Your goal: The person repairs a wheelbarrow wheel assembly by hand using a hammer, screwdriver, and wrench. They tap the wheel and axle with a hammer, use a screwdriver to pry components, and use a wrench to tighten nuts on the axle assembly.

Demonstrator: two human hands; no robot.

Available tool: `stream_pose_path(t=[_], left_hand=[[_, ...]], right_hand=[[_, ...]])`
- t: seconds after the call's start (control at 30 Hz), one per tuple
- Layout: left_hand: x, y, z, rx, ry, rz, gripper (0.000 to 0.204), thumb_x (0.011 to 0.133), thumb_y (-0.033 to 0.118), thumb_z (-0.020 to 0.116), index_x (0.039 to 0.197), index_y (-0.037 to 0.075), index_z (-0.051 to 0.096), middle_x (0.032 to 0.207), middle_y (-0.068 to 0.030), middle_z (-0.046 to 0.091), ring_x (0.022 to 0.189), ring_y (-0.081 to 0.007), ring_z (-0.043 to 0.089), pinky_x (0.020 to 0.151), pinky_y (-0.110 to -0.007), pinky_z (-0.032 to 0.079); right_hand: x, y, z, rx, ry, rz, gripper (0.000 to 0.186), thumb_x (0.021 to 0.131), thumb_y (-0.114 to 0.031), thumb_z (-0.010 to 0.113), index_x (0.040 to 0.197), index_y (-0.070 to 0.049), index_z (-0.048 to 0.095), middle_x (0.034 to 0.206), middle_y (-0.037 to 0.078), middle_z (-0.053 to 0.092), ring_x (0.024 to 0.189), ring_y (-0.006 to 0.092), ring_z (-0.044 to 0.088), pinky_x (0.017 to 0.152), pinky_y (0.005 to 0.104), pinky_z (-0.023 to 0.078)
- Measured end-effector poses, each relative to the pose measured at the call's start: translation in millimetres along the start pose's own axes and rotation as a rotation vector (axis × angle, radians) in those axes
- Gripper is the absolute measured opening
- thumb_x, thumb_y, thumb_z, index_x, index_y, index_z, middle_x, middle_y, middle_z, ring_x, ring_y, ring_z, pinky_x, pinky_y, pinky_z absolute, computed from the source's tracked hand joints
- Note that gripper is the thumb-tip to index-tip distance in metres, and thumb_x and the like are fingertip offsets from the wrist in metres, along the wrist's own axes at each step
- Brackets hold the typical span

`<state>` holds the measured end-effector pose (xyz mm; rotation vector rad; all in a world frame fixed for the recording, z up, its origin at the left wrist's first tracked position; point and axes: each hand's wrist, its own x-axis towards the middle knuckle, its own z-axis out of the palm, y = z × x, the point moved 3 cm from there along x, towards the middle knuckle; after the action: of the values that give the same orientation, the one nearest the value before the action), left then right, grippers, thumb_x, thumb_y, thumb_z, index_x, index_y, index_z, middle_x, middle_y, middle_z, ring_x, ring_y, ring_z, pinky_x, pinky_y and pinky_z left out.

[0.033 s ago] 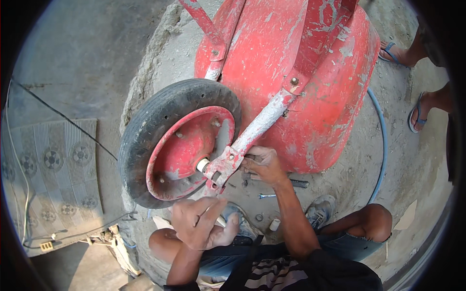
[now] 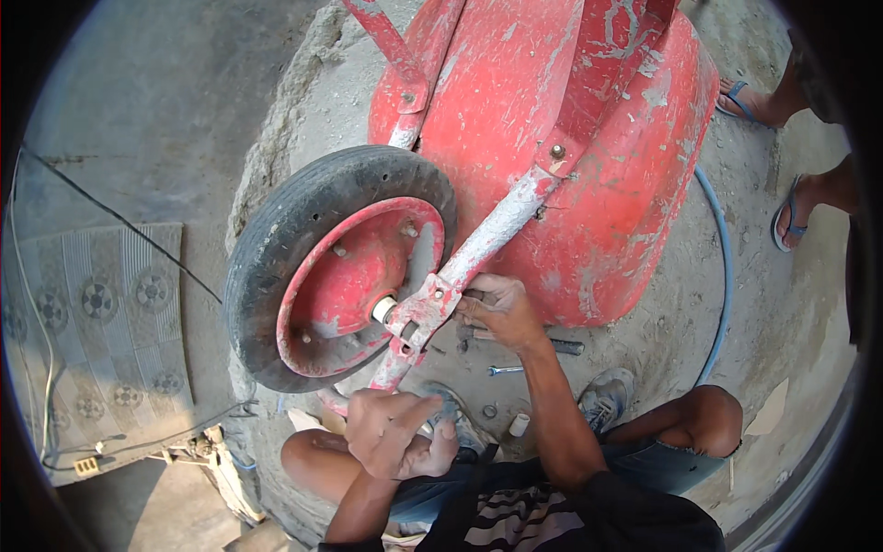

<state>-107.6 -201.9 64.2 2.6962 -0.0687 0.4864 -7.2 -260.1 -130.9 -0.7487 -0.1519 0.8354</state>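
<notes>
A red wheelbarrow, its paint chipped and cement-spattered, lies overturned with its black-tyred wheel towards me. My right hand is closed at the edge of the frame tube, beside the axle bracket. Its fingertips are partly hidden behind the metal. My left hand hovers below the wheel, near the curved front end of the frame. Its fingers are loosely curled, the thumb stands apart, and I see nothing in it.
Below my right hand lie a small wrench and a dark handle. Nearby are a white cylindrical piece and a small ring. A blue hose curves at right; another person's sandalled foot stands beyond. A patterned mat lies left.
My left hand has moved slightly down and right, away from the axle bracket, and its fingers are more curled. The frame's front end now shows. My right hand stays at the frame.
</notes>
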Motion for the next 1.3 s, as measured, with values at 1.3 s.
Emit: stream_pose_path(t=[1.3], left_hand=[[-17, -83, 194, -2.608, 0.611, -0.440, 0.006, 0.090, 0.010, 0.054, 0.088, 0.005, 0.056, 0.072, -0.0021, 0.048, 0.065, -0.0135, 0.042, 0.063, -0.029, 0.039]], right_hand=[[-61, -62, 69, -1.721, 0.386, -0.552, 0.040, 0.083, -0.009, 0.051, 0.120, 0.000, 0.043, 0.102, 0.021, 0.061, 0.104, 0.0358, 0.057, 0.090, 0.0508, 0.038]])
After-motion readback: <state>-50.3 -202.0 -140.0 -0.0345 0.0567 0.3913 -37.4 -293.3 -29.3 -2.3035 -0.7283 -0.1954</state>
